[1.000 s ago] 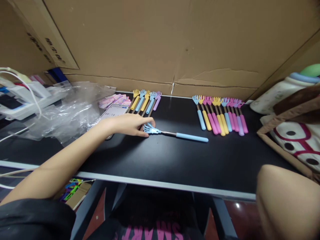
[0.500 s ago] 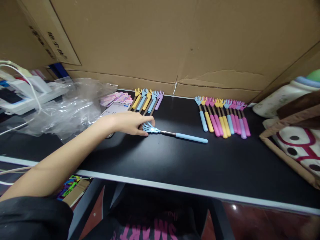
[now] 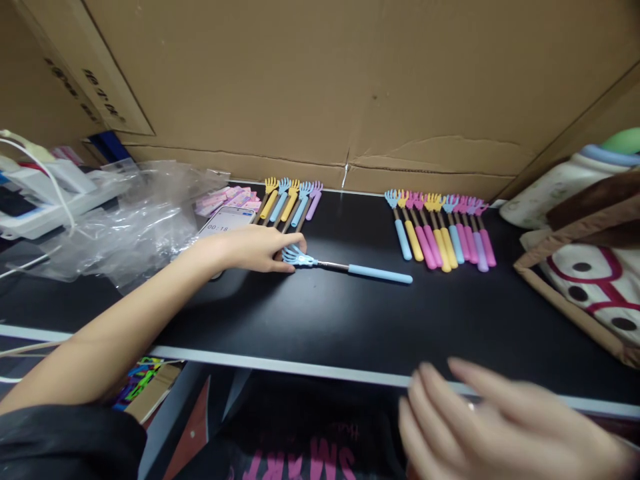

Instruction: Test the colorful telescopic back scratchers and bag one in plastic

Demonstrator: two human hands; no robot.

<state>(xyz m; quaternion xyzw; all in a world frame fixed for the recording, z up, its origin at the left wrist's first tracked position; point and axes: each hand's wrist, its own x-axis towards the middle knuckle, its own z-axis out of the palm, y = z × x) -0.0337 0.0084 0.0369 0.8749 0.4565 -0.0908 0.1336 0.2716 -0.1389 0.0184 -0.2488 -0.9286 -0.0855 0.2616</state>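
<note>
A light-blue back scratcher [image 3: 333, 265] lies crosswise on the black table, its claw head to the left and its padded handle to the right. My left hand [image 3: 260, 249] grips the claw end between thumb and fingers; some fingertips are hidden behind it. My right hand [image 3: 480, 417] hangs over the front edge of the table, blurred by motion, thumb and fingers apart and holding nothing. Behind my left hand, several yellow, blue and purple back scratchers [image 3: 293, 200] stand in a slanted row. Another row of back scratchers [image 3: 440, 230] in mixed colours lies at the right.
Clear plastic bags [image 3: 145, 220], pink printed packets [image 3: 227, 199] and a phone [image 3: 225, 221] showing a timer lie at left, beside a white power strip [image 3: 55, 200] with cables. A bottle [image 3: 555, 190] and a fabric bag [image 3: 590, 287] stand at right. Cardboard [image 3: 260, 80] walls the back.
My right hand has come into view at the lower right. My left hand stays on the back scratcher's claw end. The whole view has shifted slightly.
</note>
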